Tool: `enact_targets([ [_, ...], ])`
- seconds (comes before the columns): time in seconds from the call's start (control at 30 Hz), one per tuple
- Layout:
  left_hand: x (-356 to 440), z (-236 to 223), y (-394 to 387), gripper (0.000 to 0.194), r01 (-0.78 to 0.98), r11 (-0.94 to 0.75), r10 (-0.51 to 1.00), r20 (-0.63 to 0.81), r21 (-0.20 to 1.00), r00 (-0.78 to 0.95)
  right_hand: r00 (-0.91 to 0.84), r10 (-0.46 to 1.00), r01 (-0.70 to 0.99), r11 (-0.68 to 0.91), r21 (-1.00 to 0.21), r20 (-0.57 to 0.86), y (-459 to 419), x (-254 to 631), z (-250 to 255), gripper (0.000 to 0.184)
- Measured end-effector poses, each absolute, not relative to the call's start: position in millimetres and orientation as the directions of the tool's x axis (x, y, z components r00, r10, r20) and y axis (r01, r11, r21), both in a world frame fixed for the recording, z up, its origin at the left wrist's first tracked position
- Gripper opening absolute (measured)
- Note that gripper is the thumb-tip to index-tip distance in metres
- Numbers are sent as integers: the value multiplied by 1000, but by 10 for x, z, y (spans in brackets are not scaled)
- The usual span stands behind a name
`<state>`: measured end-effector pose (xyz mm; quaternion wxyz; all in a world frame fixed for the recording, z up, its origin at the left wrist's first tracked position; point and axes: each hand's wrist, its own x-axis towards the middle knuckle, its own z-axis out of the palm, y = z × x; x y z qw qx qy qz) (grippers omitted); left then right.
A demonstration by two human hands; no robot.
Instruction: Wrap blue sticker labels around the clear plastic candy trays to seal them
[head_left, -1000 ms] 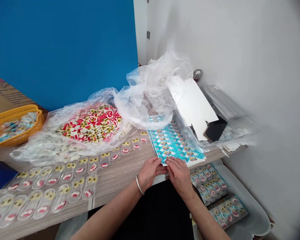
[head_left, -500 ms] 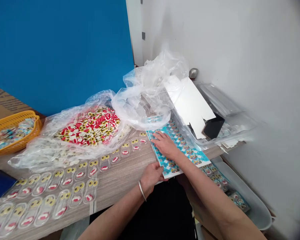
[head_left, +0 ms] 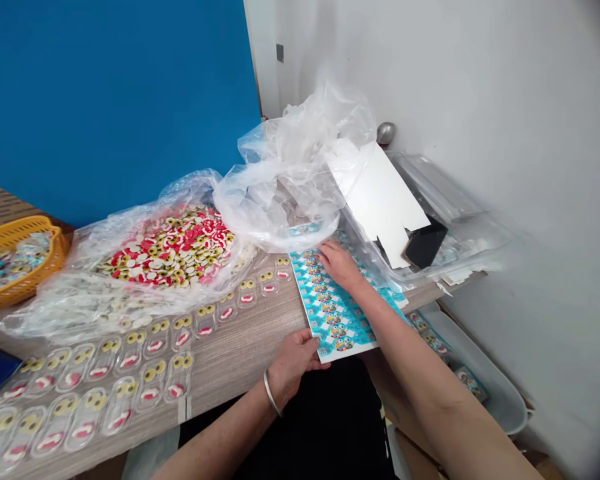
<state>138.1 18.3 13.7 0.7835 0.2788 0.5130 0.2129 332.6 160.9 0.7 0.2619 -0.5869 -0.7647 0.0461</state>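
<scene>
A blue printed sheet (head_left: pixel 330 310) with rows of repeated cartoon pictures lies at the table's front edge, on what looks like a stack of sheets. My left hand (head_left: pixel 296 357) pinches its near left corner, thumb on top and fingers below. On the sheet's upper part rests my right hand (head_left: pixel 339 264), fingers stretched out and bent a little, holding nothing. Left of the sheet run rows of clear plastic blister shells (head_left: pixel 150 383), each with yellow eye-like pieces and a red-and-white mouth-like piece.
Behind the shells, a clear bag (head_left: pixel 90 300) holds many loose red, white and yellow pieces. A yellow basket (head_left: pixel 55 257) stands far left. Crumpled plastic (head_left: pixel 300 167) and a clear tray (head_left: pixel 460 263) with white card (head_left: pixel 380 193) lie behind the sheet. A pale tub (head_left: pixel 510 410) sits below right.
My right hand has slid a little up the sheet. The sheet's near side has turned slightly, showing more of its front pictures. The camera view has shifted a little.
</scene>
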Motion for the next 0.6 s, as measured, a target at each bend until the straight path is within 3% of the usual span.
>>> enact_targets([
  [0.23,1282,57,302,26,-148,711,696,-656,688,291,-295,940,767,339,-545,169,538,3173,376,20],
  [0.33,1222,66,296,33,-214,712,693,-620,669,366,-346,930,760,356,-544,124,79,3075,347,35],
  [0.4,1186,84,272,36,-246,713,690,-597,656,410,-332,933,800,356,-484,138,-121,3028,253,49],
  [0.47,1168,99,257,37,-263,710,693,-581,653,428,-282,941,835,336,-436,187,-221,3015,160,45],
  [0.6,1217,93,326,46,-323,686,720,-547,652,427,-12,936,811,215,-545,351,-203,3077,193,42],
])
